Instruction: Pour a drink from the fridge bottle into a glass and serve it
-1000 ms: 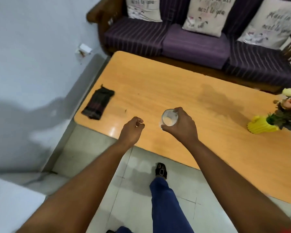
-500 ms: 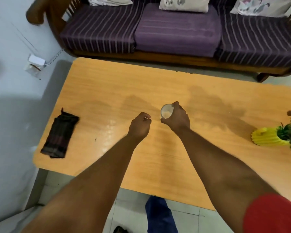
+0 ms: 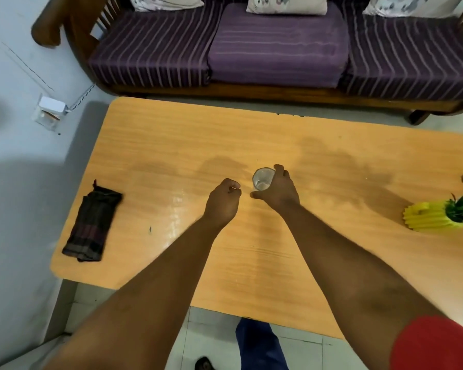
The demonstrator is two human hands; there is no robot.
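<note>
A small clear glass (image 3: pixel 262 178) with a little pale drink in it is near the middle of the orange wooden table (image 3: pixel 171 145). My right hand (image 3: pixel 278 190) is wrapped around its right side, thumb in front and fingers behind. Whether the glass rests on the tabletop or hangs just above it I cannot tell. My left hand (image 3: pixel 223 201) is a loose fist just left of the glass, holding nothing and not touching it. No bottle is in view.
A dark folded cloth (image 3: pixel 92 222) lies near the table's left edge. A yellow ribbed vase with a plant (image 3: pixel 433 217) stands at the right edge. A purple striped sofa (image 3: pixel 278 46) runs along the far side. A wall lies to the left.
I have stepped up to the table, and both hands have moved from its near edge out over its middle. The glass came along in my right hand and sits lower now.
</note>
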